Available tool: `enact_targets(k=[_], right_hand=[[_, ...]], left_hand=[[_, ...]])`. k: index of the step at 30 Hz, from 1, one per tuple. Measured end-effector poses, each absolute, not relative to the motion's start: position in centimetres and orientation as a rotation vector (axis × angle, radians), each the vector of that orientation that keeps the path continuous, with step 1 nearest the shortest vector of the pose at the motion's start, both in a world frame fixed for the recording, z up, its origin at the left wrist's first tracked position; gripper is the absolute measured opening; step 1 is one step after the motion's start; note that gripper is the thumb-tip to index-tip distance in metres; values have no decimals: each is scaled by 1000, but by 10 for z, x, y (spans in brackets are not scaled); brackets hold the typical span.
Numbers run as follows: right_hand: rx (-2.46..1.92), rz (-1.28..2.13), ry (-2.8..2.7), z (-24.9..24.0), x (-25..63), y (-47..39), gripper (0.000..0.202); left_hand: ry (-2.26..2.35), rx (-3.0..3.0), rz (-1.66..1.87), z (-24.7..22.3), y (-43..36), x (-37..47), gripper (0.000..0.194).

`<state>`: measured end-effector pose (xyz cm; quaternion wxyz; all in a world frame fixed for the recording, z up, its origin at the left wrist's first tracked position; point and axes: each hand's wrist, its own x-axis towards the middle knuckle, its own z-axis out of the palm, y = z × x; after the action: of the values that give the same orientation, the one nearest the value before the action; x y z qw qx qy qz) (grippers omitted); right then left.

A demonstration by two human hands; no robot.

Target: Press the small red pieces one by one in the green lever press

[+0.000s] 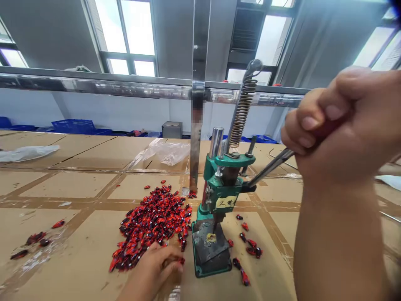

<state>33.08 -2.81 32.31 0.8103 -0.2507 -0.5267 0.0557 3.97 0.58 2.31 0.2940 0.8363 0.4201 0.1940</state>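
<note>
My right hand is wrapped round the lever handle of a small green hand press, with the lever raised toward the upper right. The press stands upright, and its punch hangs just above a yellowish spot on the dark base plate. Left of the base, my left hand has its thumb and fingers closed round a small red-and-black part, mostly hidden by the fingers. A heap of similar red-and-black parts lies just beyond that hand.
Several loose parts lie right of the press, and a few more at the far left. Taped cardboard covers the table. Behind the press stand a metal post and rail. Clear plastic and blue crates are farther back.
</note>
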Motion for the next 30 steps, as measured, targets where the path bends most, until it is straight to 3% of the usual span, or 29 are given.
enact_targets(k=[4,13,30], right_hand=[[-473,149,-1148,323,322,-30,33],[-530,186,-1234,320,329,-29,42],[-511,293,-1177,318,327,-33,40]], left_hand=[[1068,1768,812,10,12,103,13],[1119,1825,1058,-2,24,142,14],[1165,1823,1045,-8,27,142,27]])
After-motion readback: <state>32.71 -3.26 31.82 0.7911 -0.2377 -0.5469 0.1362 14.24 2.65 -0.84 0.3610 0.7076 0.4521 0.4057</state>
